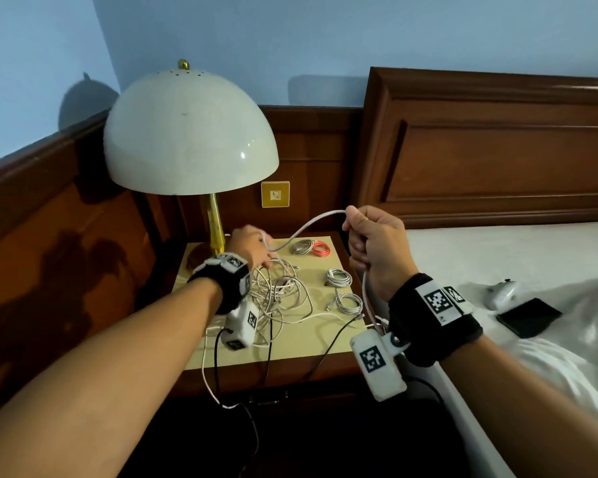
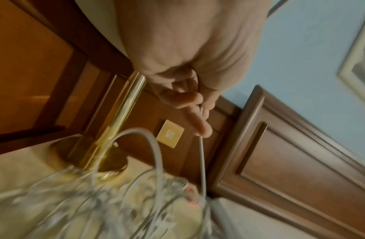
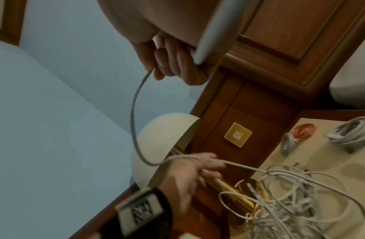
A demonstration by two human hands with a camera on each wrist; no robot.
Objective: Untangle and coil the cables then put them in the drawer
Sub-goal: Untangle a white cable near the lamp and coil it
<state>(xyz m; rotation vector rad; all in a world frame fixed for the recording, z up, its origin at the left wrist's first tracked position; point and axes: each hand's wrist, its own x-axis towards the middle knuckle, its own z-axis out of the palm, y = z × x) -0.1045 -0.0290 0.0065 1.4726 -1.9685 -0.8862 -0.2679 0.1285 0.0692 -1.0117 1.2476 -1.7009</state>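
A white cable [image 1: 308, 224] arcs through the air between my two hands above the cream nightstand top [image 1: 290, 343]. My right hand [image 1: 366, 239] is raised and grips it in a fist [image 3: 173, 63]; the cable's tail hangs down past that wrist. Lower and to the left, my left hand [image 1: 256, 250] pinches the same cable [image 2: 202, 161] between thumb and fingers [image 2: 197, 98]. Under the left hand lies a loose tangle of white cables [image 1: 280, 294]. Several coiled cables rest beyond it: a grey coil [image 1: 301, 247], a red coil [image 1: 321, 250] and two white coils [image 1: 339, 278].
A white dome lamp [image 1: 190, 132] on a brass stem stands at the nightstand's back left. Black cables [image 1: 339, 336] trail over the front edge. The bed [image 1: 497, 257] on the right holds a dark phone [image 1: 529, 320]. The front of the nightstand below is in shadow.
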